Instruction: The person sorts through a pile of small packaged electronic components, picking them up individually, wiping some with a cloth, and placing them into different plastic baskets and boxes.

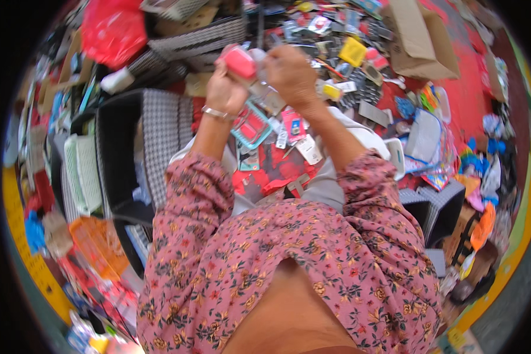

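Above the red floor (473, 97), the left hand (227, 94) has its fingers curled around a glossy pink-red rounded rectangular object (240, 62), held clear of the things below. Just to its right is the right hand (290, 75), its fingers folded nearly closed; motion blur leaves it unclear what they grip. Between the legs lies a teal-framed pack with red contents (252, 125). Toward the floor's far edge are a yellow square item (353, 52) and an open brown cardboard box (416, 44); toward its left edge, a black-lined checked bin (162, 138).
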Demonstrator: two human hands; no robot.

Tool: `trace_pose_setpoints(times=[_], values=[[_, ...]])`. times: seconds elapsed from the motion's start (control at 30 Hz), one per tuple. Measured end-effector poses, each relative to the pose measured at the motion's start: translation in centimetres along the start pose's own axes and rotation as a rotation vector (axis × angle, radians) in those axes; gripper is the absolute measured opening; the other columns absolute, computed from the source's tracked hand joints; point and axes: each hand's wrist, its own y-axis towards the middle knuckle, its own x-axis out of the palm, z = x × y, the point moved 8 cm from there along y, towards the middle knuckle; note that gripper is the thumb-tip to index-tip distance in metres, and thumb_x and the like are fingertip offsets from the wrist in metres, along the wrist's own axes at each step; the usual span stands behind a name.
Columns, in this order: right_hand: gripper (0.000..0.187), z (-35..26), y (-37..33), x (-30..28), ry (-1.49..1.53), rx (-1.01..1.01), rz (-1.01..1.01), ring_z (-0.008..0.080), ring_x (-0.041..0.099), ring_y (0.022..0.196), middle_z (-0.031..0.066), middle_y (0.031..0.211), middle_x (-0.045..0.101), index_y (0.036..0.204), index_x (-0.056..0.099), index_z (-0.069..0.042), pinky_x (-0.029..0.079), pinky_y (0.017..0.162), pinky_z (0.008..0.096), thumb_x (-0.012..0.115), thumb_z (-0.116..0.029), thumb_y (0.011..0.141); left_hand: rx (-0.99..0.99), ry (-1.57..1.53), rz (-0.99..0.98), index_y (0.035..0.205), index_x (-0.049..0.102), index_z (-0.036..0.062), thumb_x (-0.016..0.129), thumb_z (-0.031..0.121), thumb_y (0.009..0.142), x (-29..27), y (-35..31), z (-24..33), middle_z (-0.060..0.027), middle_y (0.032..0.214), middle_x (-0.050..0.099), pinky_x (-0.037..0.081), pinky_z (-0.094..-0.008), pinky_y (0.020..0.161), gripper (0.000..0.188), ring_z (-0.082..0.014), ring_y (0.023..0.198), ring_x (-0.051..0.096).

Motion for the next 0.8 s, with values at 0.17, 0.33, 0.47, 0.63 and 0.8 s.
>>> trace_pose_setpoints(times=[0.17, 0.33, 0.47, 0.63, 0.8], values=[[0.021, 0.5, -0.9, 2.8, -0.037, 0.089, -0.339, 0.0320, 0.059, 0.077, 0.0164, 0.078, 0.061, 0.076, 0.060, -0.002, 0.047, 0.069, 0.0403, 0.046, -0.017, 0.073, -0.107, -0.104, -0.283, 0.120, 0.043, 0.0065, 0.039, 0.030, 0.088, 0.0, 0.3, 0.6, -0.0182, 0.125, 0.041, 0.025, -0.0485, 0.101, 0.040, -0.0342, 0.116, 0.038], [0.030, 3.2, -2.4, 2.0, -0.053, 0.320, -0.622, 0.0374, 0.059, 0.076, 0.0245, 0.076, 0.060, 0.073, 0.061, 0.004, 0.047, 0.068, 0.0440, 0.050, -0.024, 0.070, 0.169, 0.034, -0.110, 0.120, 0.041, 0.0032, 0.037, 0.029, 0.089, -0.1, 0.7, 3.6, -0.0214, 0.128, 0.036, 0.025, -0.0500, 0.101, 0.041, -0.0355, 0.119, 0.034], [0.032, 5.2, -3.0, 5.8, 0.655, 0.758, -0.552, 0.0222, 0.059, 0.066, 0.0141, 0.073, 0.062, 0.073, 0.061, 0.004, 0.046, 0.061, 0.0351, 0.061, -0.028, 0.073, 0.207, 0.111, -0.085, 0.125, 0.035, 0.0033, 0.032, 0.029, 0.091, 1.6, 0.0, 3.1, -0.0200, 0.132, 0.032, 0.023, -0.0492, 0.102, 0.043, -0.0326, 0.122, 0.031], [0.019, 5.0, -3.1, 5.4, 0.879, 0.894, -0.352, 0.0130, 0.054, 0.060, 0.0083, 0.068, 0.060, 0.072, 0.062, 0.004, 0.044, 0.054, 0.0282, 0.064, -0.016, 0.071, 0.093, 0.077, -0.234, 0.127, 0.035, 0.0057, 0.041, 0.029, 0.088, 3.6, -0.3, 1.3, -0.0178, 0.133, 0.031, 0.024, -0.0483, 0.102, 0.045, -0.0315, 0.123, 0.030], [0.028, 10.2, 1.3, -9.7, 0.338, 0.745, -0.184, 0.0159, 0.055, 0.060, 0.0077, 0.067, 0.060, 0.071, 0.064, -0.003, 0.046, 0.058, 0.0295, 0.065, -0.030, 0.068, -0.195, 0.098, -0.268, 0.134, 0.014, 0.0018, 0.042, 0.038, 0.087, 3.5, -0.2, -1.4, -0.0214, 0.134, 0.027, 0.018, -0.0466, 0.104, 0.065, -0.0322, 0.125, 0.026]])
